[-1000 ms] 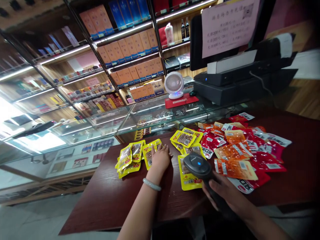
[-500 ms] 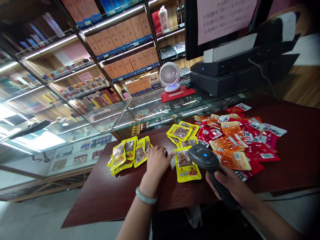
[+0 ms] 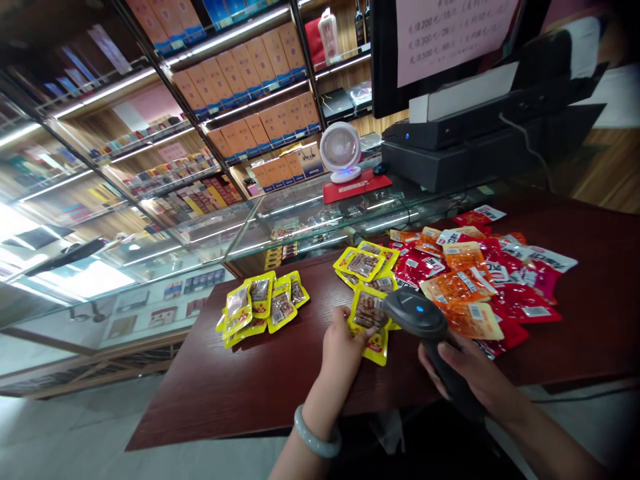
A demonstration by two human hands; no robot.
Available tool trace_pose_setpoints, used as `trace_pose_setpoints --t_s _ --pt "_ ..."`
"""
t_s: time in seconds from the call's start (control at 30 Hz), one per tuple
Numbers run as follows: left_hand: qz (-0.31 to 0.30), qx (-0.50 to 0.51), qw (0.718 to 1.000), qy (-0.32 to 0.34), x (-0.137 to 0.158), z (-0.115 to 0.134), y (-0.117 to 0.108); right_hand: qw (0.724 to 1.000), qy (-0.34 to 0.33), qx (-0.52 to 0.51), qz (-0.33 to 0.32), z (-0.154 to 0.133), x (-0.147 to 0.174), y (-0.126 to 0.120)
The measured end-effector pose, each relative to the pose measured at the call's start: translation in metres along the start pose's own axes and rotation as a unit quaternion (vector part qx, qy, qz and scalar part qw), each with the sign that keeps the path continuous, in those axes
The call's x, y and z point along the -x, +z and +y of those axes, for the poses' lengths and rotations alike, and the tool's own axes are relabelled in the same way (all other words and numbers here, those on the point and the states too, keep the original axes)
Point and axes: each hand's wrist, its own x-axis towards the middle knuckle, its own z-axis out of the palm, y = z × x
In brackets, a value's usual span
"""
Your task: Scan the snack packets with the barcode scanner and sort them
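Observation:
My left hand, with a pale bangle on its wrist, pinches the left edge of a yellow snack packet that has a clear window showing brown food. Wrapped around the handle of a black barcode scanner is my right hand. The scanner's head, lit by a blue light, hangs at the packet's right side and covers part of it. Just behind lie more yellow packets. To the left sits a separate pile of yellow packets.
Red packets and orange packets are heaped on the right of the dark wooden table. Beyond it stand a glass display counter, a small white fan and a black cash-register unit. Stocked shelves line the back.
My left hand has moved right, from beside the left pile to the yellow packet, and has taken hold of it. The packet is tilted up now. The scanner has shifted slightly right.

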Motion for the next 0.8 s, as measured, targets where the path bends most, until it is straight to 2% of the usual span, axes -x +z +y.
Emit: trace_pose_setpoints --t_s 0.07,0.13,0.3,0.5,0.6,0.67,0.73,0.8 --pt "0.023 0.086 0.996 -0.004 0.000 -0.007 -0.006 1.000 0.004 0.002 -0.007 0.000 0.001 -0.001" --pt "0.054 0.120 0.991 -0.005 0.001 -0.013 -0.013 0.999 0.004 0.012 -0.030 0.000 0.000 0.001" --pt "0.100 0.144 0.984 -0.016 0.003 -0.027 -0.026 0.995 0.040 0.020 -0.089 0.003 -0.010 0.020" --pt "0.131 0.146 0.980 -0.024 0.003 -0.042 -0.036 0.992 0.057 0.020 -0.111 0.006 -0.024 0.041" --pt "0.160 0.152 0.975 -0.026 -0.001 -0.055 -0.054 0.991 0.060 0.015 -0.116 0.008 -0.029 0.043" --pt "0.206 0.119 0.971 -0.034 -0.004 -0.063 -0.072 0.992 0.062 0.006 -0.114 0.011 -0.030 0.041" --pt "0.281 0.019 0.959 -0.041 -0.006 -0.065 -0.093 0.993 0.058 0.004 -0.107 0.014 -0.031 0.038" --pt "0.362 -0.119 0.924 -0.039 -0.008 -0.058 -0.107 0.993 0.051 0.012 -0.101 0.014 -0.029 0.035"
